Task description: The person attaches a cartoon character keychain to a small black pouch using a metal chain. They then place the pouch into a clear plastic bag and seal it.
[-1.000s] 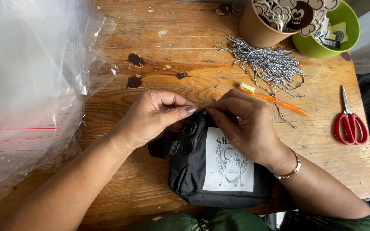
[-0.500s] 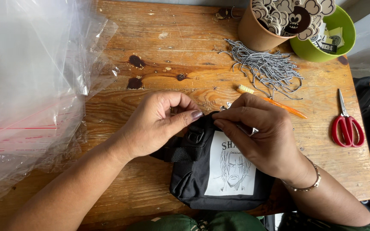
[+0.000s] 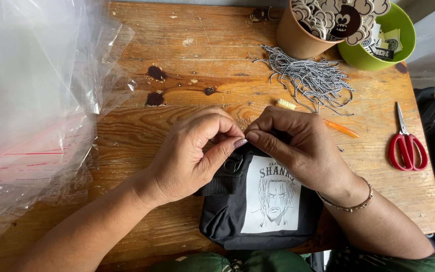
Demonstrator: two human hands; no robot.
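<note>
A small black pouch [image 3: 227, 216] with a white printed drawing of a face lies at the near edge of the wooden table [image 3: 177, 55]. My left hand [image 3: 192, 156] and my right hand [image 3: 298, 146] meet at the pouch's top edge, fingertips pinched together there. What they pinch is too small and hidden to tell. A black webbing strap sticks out of the pouch under my left hand. My right wrist wears a thin bracelet.
Clear plastic bags [image 3: 31, 100] pile up at the left. A heap of black-and-white cords [image 3: 310, 78] lies behind my hands, beside an orange tool [image 3: 338, 128]. Red scissors [image 3: 406, 146] lie at the right. A brown cup [image 3: 300, 35] of stickers and a green bowl [image 3: 368, 55] stand at the back.
Both hands shifted slightly on the pouch's top, and the fingertips have come closer together into a pinch. The pouch stayed in place.
</note>
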